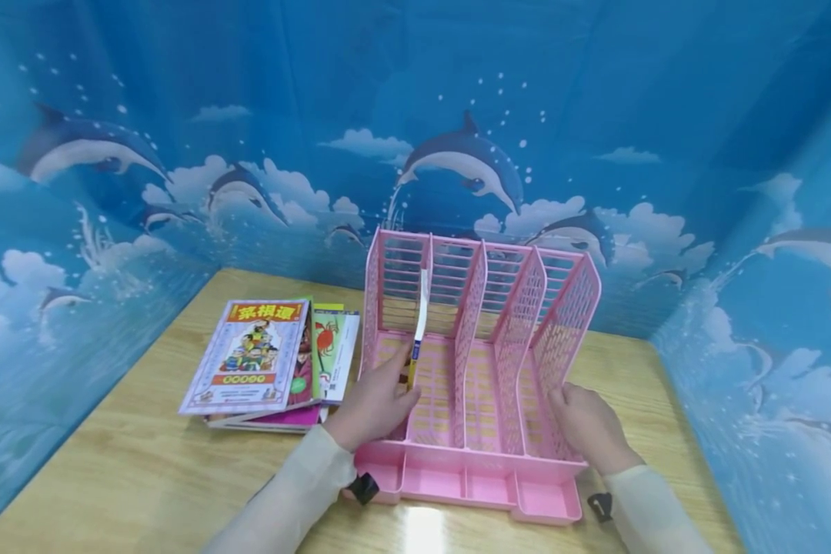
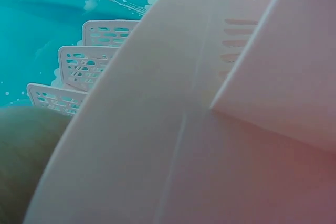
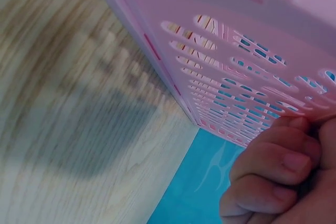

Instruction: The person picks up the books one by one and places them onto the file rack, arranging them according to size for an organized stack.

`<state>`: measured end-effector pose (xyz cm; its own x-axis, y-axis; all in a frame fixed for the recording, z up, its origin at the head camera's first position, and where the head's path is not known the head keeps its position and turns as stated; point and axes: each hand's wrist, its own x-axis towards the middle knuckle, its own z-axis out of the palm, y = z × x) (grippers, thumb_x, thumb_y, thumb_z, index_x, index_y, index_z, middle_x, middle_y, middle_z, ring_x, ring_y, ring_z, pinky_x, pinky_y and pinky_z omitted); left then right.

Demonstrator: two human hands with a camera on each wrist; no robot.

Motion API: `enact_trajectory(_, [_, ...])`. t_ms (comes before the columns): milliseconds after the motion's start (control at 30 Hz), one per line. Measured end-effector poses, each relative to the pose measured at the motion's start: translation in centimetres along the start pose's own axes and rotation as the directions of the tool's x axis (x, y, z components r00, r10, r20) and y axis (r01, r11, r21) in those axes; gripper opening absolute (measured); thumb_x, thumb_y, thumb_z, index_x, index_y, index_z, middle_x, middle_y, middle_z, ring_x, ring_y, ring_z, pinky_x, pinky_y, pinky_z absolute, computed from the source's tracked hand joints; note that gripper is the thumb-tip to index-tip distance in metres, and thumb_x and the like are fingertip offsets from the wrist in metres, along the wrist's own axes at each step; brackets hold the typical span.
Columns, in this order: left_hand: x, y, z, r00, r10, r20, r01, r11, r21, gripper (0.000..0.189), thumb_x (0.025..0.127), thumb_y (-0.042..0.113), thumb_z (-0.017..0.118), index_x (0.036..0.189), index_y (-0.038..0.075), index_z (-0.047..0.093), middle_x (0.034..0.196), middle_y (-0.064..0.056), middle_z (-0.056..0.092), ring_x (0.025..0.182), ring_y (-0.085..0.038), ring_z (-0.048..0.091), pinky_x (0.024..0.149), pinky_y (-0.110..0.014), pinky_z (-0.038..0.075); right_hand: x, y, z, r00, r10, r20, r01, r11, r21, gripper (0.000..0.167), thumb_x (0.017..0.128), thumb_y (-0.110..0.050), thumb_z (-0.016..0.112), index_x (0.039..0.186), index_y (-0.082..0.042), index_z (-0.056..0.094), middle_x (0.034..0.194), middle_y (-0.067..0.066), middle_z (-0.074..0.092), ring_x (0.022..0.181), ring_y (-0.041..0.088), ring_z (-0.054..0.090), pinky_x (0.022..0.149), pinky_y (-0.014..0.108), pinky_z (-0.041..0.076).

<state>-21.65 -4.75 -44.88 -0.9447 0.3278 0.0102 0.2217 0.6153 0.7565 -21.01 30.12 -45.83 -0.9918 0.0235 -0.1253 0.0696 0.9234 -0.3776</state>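
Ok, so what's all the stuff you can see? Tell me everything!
Table: one, light wood, lower part of the head view
Dolphin backdrop: sheets uncountable, blue, around the table
Rack: one, pink, on the table
Front tray: one, pink, along the rack's front
Stacked books: several, some hidden, mixed colours, left of the rack
Held book: one, white, blue and yellow edge, rack's left part
Sleeves: two, pale, lower edge
Left hand: one, bare, holding that book
Right hand: one, bare, gripping rack's right side

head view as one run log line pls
left grip: holds book in pink rack | right grip: holds rack's right wall | book pile: on table, left of rack
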Motion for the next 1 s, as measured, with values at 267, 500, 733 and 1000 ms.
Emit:
enact_trajectory(267, [0.11,-0.12,-0.15,0.999,0.034,0.007,-0.034,0.999,-0.02,0.072,0.098,0.033,0.068,0.159,0.014,0.035,0.147,-0.012,0.059,0.12,-0.029,0.066,0.082,-0.037,0.062,-0.04,-0.42,-0.22,0.999,-0.031,-0.017,0.03,0.997,-0.065,0.052,0.112,-0.038,0.027,0.086,-0.011,0.064,0.071,0.004,0.058,0.065,0.021,0.055,0.064,0.044,0.052])
enact_trajectory(500, [-0.02,-0.28,-0.08,1.0,0.017,0.027,-0.016,1.0,-0.009,0.073,0.097,0.032,0.07,0.158,0.014,0.036,0.144,-0.016,0.06,0.122,-0.033,0.065,0.079,-0.038,0.062,-0.27,-0.64,-0.08,0.999,-0.03,-0.021,0.029,0.997,-0.078,0.051,0.112,-0.037,0.027,0.078,-0.013,0.058,0.067,0.004,0.055,0.063,0.021,0.052,0.061,0.041,0.049])
enact_trajectory(733, [-0.13,-0.12,0.22,0.998,0.005,0.059,-0.003,1.0,-0.03,0.079,0.097,0.032,0.07,0.162,0.013,0.028,0.139,-0.02,0.062,0.1,-0.028,0.07,0.058,-0.035,0.059,-0.67,-0.35,-0.12,0.999,-0.014,-0.029,0.011,0.996,-0.092,0.05,0.112,-0.036,0.029,0.075,-0.014,0.054,0.065,0.005,0.052,0.061,0.021,0.05,0.058,0.037,0.046])
enact_trajectory(1000, [-0.33,0.08,-0.05,0.998,0.058,-0.016,-0.057,0.997,0.051,0.08,0.095,0.026,0.072,0.16,0.001,0.031,0.112,-0.009,0.063,0.08,-0.017,0.058,0.075,-0.036,0.058,-0.33,-0.59,-0.16,1.0,0.0,-0.016,-0.002,0.996,-0.088,0.052,0.111,-0.041,0.027,0.083,-0.012,0.06,0.07,0.005,0.056,0.064,0.021,0.053,0.061,0.04,0.048])
